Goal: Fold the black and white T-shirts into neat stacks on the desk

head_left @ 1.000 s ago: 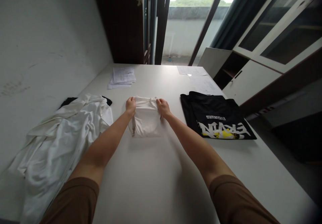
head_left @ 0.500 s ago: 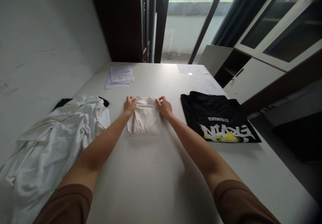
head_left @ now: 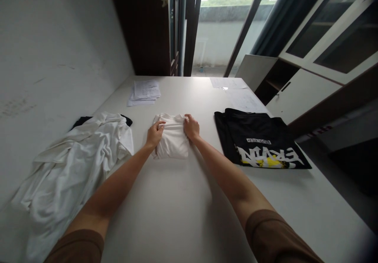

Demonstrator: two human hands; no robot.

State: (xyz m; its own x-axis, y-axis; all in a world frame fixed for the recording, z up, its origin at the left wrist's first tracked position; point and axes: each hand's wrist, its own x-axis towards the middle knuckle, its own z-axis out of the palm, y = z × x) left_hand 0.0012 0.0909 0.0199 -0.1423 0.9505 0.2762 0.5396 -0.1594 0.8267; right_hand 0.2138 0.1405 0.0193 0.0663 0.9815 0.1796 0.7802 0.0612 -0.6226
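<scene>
Head view: right fingers (head_left: 188, 117) are gripping, left fingers (head_left: 159, 124) touching, pinch unclear, a compactly folded cream cloth (head_left: 173, 143); crumpled white fabric (head_left: 79, 149) is lying unfolded.

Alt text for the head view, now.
Left hand and right hand rest on opposite sides of a small folded white cloth on a white table. Rumpled white clothing lies to the left, a folded black garment with white and yellow print to the right.

Daylight from the far window (head_left: 227, 30) glares on the tabletop's (head_left: 177, 200) far edge; near areas are dim, softly shadowed; corners stretch and blur.
</scene>
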